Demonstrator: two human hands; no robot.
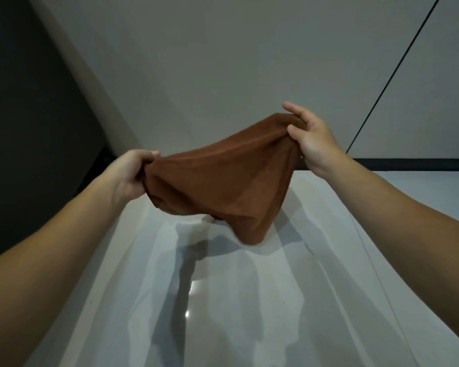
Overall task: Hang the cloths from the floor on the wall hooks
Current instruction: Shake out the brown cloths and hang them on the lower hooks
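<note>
- The left hand [129, 176] clutched the lower left end of the brown cloth [217, 176], fingers curled round bunched fabric.
- The cloth stretched in mid-air between both hands, its long axis rising from left to right, its loose middle sagging towards the glossy floor [249, 300].
- The right hand [312, 139] pinched the higher right end before the grey wall [223, 62].

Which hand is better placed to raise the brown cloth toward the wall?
Probably the right hand: it pinches the cloth higher up than the left hand grips it. No hook shows.
</note>
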